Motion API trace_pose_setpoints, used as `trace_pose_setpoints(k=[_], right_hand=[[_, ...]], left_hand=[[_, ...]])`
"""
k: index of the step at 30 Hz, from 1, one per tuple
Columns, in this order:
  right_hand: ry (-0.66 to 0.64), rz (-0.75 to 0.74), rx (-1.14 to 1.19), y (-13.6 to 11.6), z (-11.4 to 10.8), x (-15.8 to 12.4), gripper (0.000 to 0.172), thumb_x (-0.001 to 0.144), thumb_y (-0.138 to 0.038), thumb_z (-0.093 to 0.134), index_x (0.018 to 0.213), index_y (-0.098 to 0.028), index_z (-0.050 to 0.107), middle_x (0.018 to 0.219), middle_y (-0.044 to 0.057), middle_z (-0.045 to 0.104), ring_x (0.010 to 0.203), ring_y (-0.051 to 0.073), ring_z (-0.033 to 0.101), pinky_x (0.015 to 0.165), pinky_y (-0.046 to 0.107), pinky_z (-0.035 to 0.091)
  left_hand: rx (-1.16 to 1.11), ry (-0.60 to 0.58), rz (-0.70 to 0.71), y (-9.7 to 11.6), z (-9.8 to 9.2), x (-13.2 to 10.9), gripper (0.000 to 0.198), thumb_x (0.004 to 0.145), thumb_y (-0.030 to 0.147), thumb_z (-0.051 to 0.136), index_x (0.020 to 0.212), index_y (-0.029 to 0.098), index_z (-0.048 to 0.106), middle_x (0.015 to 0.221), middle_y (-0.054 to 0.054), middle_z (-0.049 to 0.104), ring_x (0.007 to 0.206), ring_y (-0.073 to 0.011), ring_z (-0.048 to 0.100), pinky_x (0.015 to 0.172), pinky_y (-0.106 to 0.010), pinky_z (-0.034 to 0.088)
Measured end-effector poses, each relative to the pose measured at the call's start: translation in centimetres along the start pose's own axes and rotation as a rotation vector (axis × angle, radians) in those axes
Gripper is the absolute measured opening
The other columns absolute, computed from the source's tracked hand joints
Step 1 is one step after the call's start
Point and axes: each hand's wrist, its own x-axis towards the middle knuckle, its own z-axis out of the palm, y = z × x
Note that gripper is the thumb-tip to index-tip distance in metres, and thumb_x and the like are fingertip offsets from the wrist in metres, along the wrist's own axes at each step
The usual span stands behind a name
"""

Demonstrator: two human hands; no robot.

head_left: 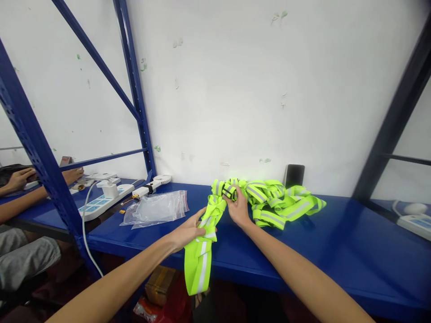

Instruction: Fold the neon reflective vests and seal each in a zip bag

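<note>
A neon yellow reflective strap vest [201, 251] with silver stripes hangs over the front edge of the blue shelf [336, 242]. My left hand [190, 231] is closed round its gathered middle. My right hand [238, 207] pinches the upper end of the same vest, near a black buckle [229, 192]. A heap of more neon yellow vests [283, 202] lies just right of my right hand, against the wall.
Clear plastic bags [156, 208] lie left of my hands. A white power strip [103, 202], a small white fan [161, 180] and a cable sit further left. A dark phone [294, 175] leans on the wall. Another person's hands [20, 178] rest at far left. Blue uprights [40, 157] frame the shelf.
</note>
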Motion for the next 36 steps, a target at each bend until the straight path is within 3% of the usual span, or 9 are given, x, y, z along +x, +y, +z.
trace_pose_setpoints(k=[3,8,15,19,23,27,31,33,36], right_hand=[[-0.050,-0.043,-0.057,0.1,-0.7,0.2,0.029,0.072,-0.023,0.061,0.101,-0.024,0.060,0.085,0.003,0.063,0.080,0.024,0.056,0.075,0.035,0.045],[-0.304,-0.224,-0.138,-0.3,-1.4,0.3,0.037,0.069,-0.010,0.051,0.102,-0.024,0.062,0.106,0.005,0.062,0.103,0.027,0.054,0.095,0.039,0.038],[-0.260,-0.027,-0.182,-0.2,-0.9,-0.2,0.035,0.075,-0.019,0.056,0.109,-0.026,0.057,0.084,0.002,0.061,0.073,0.023,0.054,0.077,0.037,0.045],[-0.375,-0.163,-0.187,-0.4,-0.9,-0.6,0.058,0.072,-0.008,0.047,0.127,-0.026,0.051,0.116,0.004,0.061,0.100,0.024,0.057,0.095,0.039,0.040],[-0.473,-0.262,-0.100,-0.3,-0.9,-0.6,0.070,0.064,-0.001,0.040,0.128,-0.027,0.053,0.131,0.002,0.054,0.122,0.021,0.047,0.108,0.039,0.030],[-0.475,-0.088,0.038,0.7,-0.7,-0.1,0.060,0.065,-0.006,0.050,0.121,-0.025,0.060,0.127,0.004,0.058,0.119,0.023,0.050,0.104,0.041,0.036],[-0.493,0.288,0.217,1.5,-0.5,0.3,0.061,0.064,-0.014,0.062,0.124,-0.023,0.058,0.103,0.004,0.068,0.090,0.024,0.063,0.076,0.038,0.052],[-0.490,0.313,0.235,1.5,-0.3,0.3,0.058,0.061,-0.013,0.064,0.119,-0.023,0.062,0.100,0.004,0.068,0.090,0.023,0.063,0.077,0.037,0.052],[-0.481,0.210,0.197,1.4,-0.1,0.1,0.047,0.058,-0.009,0.063,0.103,-0.022,0.070,0.107,0.003,0.067,0.105,0.024,0.058,0.091,0.036,0.046]], left_hand=[[-0.019,-0.026,0.026,-0.4,0.0,-0.2,0.102,0.064,0.006,0.060,0.149,0.029,0.010,0.099,-0.007,0.069,0.079,-0.0218,0.068,0.074,-0.036,0.053],[-0.137,0.042,0.091,-1.7,0.1,0.1,0.096,0.067,0.010,0.055,0.149,0.033,0.010,0.088,-0.004,0.068,0.068,-0.0172,0.065,0.063,-0.028,0.049],[-0.143,0.067,0.094,-1.9,-0.4,0.3,0.080,0.067,0.015,0.052,0.142,0.035,0.036,0.087,-0.003,0.070,0.057,-0.0139,0.058,0.056,-0.024,0.042],[-0.100,-0.015,0.001,-1.4,-0.7,0.4,0.073,0.066,0.013,0.052,0.137,0.030,0.047,0.077,-0.002,0.069,0.051,-0.0119,0.052,0.052,-0.022,0.037],[-0.186,0.033,-0.047,-1.3,-0.7,0.4,0.075,0.065,0.013,0.052,0.138,0.025,0.045,0.061,0.001,0.061,0.045,-0.0096,0.046,0.046,-0.019,0.030],[-0.184,0.116,-0.110,-1.2,-0.4,0.5,0.076,0.064,0.010,0.049,0.139,0.020,0.043,0.055,0.002,0.056,0.041,-0.0089,0.045,0.044,-0.018,0.030],[-0.184,0.157,-0.189,-1.2,-0.4,0.8,0.072,0.066,0.009,0.048,0.137,0.019,0.045,0.049,0.005,0.050,0.038,-0.0090,0.043,0.042,-0.018,0.030],[-0.188,0.160,-0.204,-1.2,-0.4,0.9,0.068,0.067,0.010,0.049,0.134,0.018,0.047,0.050,0.005,0.050,0.038,-0.0092,0.043,0.042,-0.019,0.032],[-0.182,0.158,-0.211,-1.2,-0.3,1.1,0.062,0.069,0.010,0.051,0.131,0.017,0.049,0.052,0.004,0.051,0.039,-0.0094,0.044,0.043,-0.019,0.034]])
